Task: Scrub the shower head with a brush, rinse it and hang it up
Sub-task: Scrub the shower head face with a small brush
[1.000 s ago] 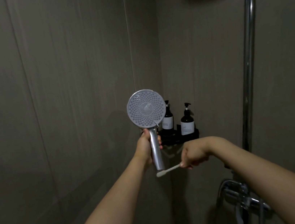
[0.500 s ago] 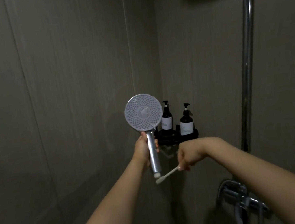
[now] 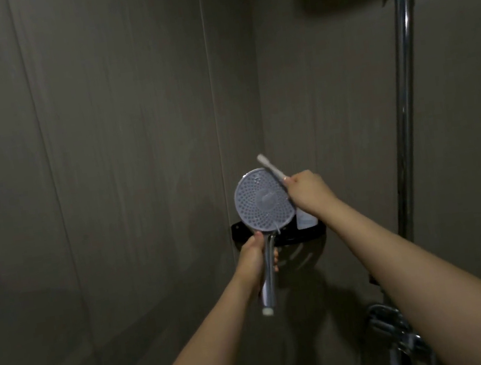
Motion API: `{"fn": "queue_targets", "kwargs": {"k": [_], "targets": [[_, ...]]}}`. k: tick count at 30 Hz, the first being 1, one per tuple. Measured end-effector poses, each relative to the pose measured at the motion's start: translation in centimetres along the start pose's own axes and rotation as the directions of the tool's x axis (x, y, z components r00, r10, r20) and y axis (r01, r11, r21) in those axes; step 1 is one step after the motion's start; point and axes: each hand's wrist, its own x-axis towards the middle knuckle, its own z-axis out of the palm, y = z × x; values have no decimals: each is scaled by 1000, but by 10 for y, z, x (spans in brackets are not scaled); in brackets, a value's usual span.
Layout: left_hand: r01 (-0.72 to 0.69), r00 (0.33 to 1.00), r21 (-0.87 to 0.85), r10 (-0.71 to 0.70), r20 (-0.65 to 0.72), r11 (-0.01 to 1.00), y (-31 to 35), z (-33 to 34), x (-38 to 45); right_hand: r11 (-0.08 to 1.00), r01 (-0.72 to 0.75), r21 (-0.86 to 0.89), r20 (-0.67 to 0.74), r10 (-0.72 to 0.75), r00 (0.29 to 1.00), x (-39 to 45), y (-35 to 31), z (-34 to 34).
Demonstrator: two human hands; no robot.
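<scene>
The left hand (image 3: 255,256) is closed around the handle of the shower head (image 3: 262,202), gripping it just below the round face, with the thumb lying up the handle's left side. The handle's long axis runs roughly from 12 to 6 o'clock with a slight tilt, its capped lower end pointing down toward the camera. The face is a pale grey disc, turned toward the camera, covered in rings of small nozzle holes around a plain centre. The right hand (image 3: 305,191) is closed around the lower part of the brush (image 3: 271,170), a slim white stick resembling a toothbrush, with its head pointing toward 11 o'clock. From the right hand, the disc lies at 9 o'clock, just beside the knuckles; the brush shaft crosses the disc's upper right rim, and its head stands just beyond the rim at 1 o'clock. Whether the bristles are touching the face cannot be determined. Scrubbing appears to be starting; the next stroke likely requires bringing the bristles down onto the nozzle field. Behind the disc, a black corner shelf (image 3: 302,237) holds a bottle (image 3: 306,219), mostly hidden.
</scene>
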Motion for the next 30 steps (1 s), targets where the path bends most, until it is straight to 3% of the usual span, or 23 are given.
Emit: {"fn": "queue_targets", "kwargs": {"k": [3,4,6,7,10,11,13,16,19,22,24,28,30], "targets": [[10,1000,10,-10,-3,1000,1,0,-1,995,56,-82,294,-30,955,-13,-3,13],[4,1000,4,-4,0,1000,1,-1,0,996,64,-55,285,-46,958,-14,-2,11],[-4,1000,-2,4,-5,1000,4,-4,1,999,46,-9,49,-46,998,-12,4,8],[-3,1000,-3,3,-11,1000,5,-5,1,999,40,-7,8,-40,999,-11,6,7],[-5,1000,-13,5,-22,1000,4,-8,0,997,72,11,208,-73,975,-20,11,19],[-11,1000,-24,11,-21,1000,3,-10,1,996,85,6,209,-84,974,-24,13,21],[-15,1000,-53,14,-19,998,1,-10,1,999,27,35,66,-30,997,-26,18,18],[8,999,-63,-10,-33,998,-2,-8,-2,999,-29,-25,259,35,965,-31,29,22],[22,999,-96,-25,-32,995,-8,-5,-3,998,-62,-4,187,61,980,-34,43,29],[59,998,-110,-63,-27,992,-18,0,-5,997,-81,-4,288,78,955,-40,56,38],[78,996,-131,-81,-23,988,-29,2,-7,986,-152,65,187,138,973,-43,69,43],[154,987,-188,-161,-23,970,-54,8,-10,973,-217,83,210,196,958,-59,89,54],[171,983,-219,-182,-32,961,-69,11,-12,963,-224,150,64,216,974,-68,98,60]]}}
